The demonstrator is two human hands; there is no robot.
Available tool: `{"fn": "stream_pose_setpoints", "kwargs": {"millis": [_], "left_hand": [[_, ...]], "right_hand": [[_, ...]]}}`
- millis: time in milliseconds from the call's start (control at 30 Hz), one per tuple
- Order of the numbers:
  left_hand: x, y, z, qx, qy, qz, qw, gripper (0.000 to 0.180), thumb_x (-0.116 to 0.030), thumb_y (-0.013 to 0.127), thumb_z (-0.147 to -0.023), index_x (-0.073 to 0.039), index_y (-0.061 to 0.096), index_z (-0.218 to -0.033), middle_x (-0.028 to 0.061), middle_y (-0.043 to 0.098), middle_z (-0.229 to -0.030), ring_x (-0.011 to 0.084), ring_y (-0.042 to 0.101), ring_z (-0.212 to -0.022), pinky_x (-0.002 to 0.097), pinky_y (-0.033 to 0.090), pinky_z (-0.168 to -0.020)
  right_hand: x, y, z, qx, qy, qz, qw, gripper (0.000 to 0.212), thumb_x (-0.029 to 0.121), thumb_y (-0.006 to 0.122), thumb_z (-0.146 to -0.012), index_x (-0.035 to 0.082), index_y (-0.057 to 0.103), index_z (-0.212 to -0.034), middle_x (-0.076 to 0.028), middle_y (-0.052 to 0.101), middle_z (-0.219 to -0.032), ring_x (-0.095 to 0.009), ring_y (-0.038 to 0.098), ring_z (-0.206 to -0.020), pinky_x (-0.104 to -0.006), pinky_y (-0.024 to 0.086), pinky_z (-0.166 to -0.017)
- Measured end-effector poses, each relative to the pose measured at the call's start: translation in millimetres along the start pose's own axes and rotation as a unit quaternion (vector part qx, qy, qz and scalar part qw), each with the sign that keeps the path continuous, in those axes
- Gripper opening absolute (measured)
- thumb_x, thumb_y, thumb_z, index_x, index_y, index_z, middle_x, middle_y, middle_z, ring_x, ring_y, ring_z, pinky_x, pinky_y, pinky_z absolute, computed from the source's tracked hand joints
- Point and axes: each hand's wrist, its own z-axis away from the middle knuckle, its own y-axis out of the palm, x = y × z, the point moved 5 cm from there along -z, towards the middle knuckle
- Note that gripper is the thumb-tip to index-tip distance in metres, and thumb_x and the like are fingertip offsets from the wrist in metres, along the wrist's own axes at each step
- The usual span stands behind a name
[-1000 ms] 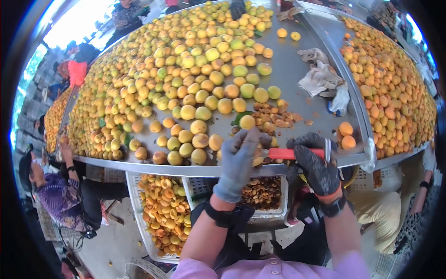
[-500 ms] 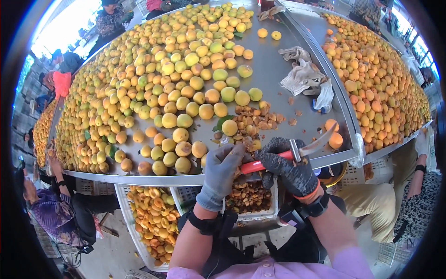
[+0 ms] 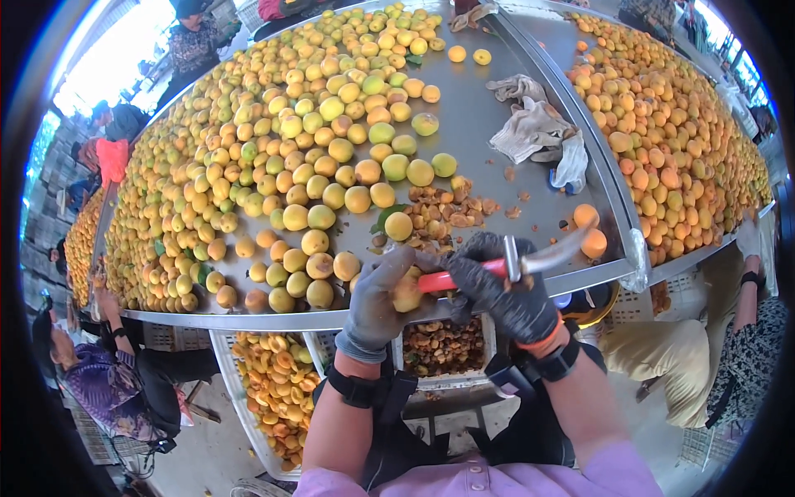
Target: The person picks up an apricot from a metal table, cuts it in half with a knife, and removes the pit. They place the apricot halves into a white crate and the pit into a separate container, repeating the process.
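My left hand (image 3: 377, 300), in a grey glove, grips a yellow apricot (image 3: 406, 294) at the front edge of the metal table (image 3: 480, 157). My right hand (image 3: 505, 290), in a dark glove, holds a red-handled pitting tool (image 3: 505, 267) whose metal blade points right; its red handle touches the apricot. A pile of brown pits (image 3: 439, 211) lies on the table just beyond both hands. Several loose apricots (image 3: 331, 199) lie left of the pits.
A huge heap of apricots (image 3: 224, 157) covers the table's left. Crumpled cloths (image 3: 534, 128) lie at the right, and another fruit-covered table (image 3: 679, 141) beyond. Crates of halved fruit (image 3: 269, 385) and pits (image 3: 443, 348) sit below the edge. Other people sit left (image 3: 116, 389) and right (image 3: 729, 331).
Both hands have shifted a little along the table edge, still together. The apricot now sits in my left hand against the tool's handle.
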Motion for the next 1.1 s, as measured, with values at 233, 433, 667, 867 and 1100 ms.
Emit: {"fn": "stream_pose_setpoints", "kwargs": {"millis": [233, 433, 667, 867, 1100], "left_hand": [[13, 10, -9, 0.045, -0.166, 0.109, 0.979, 0.013, -0.01, 0.057, -0.082, 0.001, 0.059, -0.09, 0.0049, 0.057, -0.071, 0.0111, 0.055, -0.06, 0.0228, 0.042, -0.05], [31, 15, -4, -0.107, -0.342, 0.22, 0.907, 0.025, -0.019, 0.048, -0.087, 0.0, 0.059, -0.075, 0.0028, 0.055, -0.066, 0.0079, 0.047, -0.057, 0.0238, 0.039, -0.049], [22, -1, -12, -0.091, -0.166, -0.008, 0.982, 0.017, -0.013, 0.055, -0.083, 0.003, 0.056, -0.091, 0.0065, 0.062, -0.077, 0.0186, 0.06, -0.073, 0.0311, 0.048, -0.066], [19, 4, -7, -0.096, -0.156, 0.169, 0.969, 0.052, 0.004, 0.069, -0.069, -0.001, 0.042, -0.113, 0.0103, 0.062, -0.096, 0.0182, 0.062, -0.084, 0.0276, 0.051, -0.075], [21, 2, -1, -0.097, -0.119, -0.003, 0.988, 0.032, 0.0, 0.064, -0.067, 0.0, 0.052, -0.096, 0.011, 0.061, -0.084, 0.0233, 0.061, -0.077, 0.0298, 0.048, -0.07]], "right_hand": [[14, 1, 0, 0.003, 0.024, -0.043, 0.999, 0.016, 0.015, 0.066, -0.082, 0.0, 0.059, -0.084, -0.006, 0.062, -0.069, -0.013, 0.06, -0.059, -0.0247, 0.048, -0.051], [27, 26, 1, -0.002, -0.212, 0.297, 0.931, 0.013, 0.011, 0.066, -0.077, 0.002, 0.057, -0.081, -0.007, 0.058, -0.067, -0.017, 0.059, -0.059, -0.0311, 0.046, -0.051], [30, 34, -3, 0.025, -0.29, 0.259, 0.921, 0.008, 0.006, 0.063, -0.079, 0.001, 0.059, -0.085, -0.006, 0.059, -0.071, -0.013, 0.06, -0.061, -0.0261, 0.048, -0.052], [16, 8, 4, -0.036, -0.077, -0.096, 0.992, 0.013, 0.01, 0.061, -0.086, -0.003, 0.058, -0.087, -0.011, 0.064, -0.075, -0.014, 0.062, -0.057, -0.0256, 0.05, -0.052], [10, 10, 0, -0.013, -0.073, -0.004, 0.997, 0.015, 0.012, 0.064, -0.084, -0.001, 0.058, -0.089, -0.007, 0.062, -0.073, -0.013, 0.063, -0.062, -0.0251, 0.051, -0.051]]}}
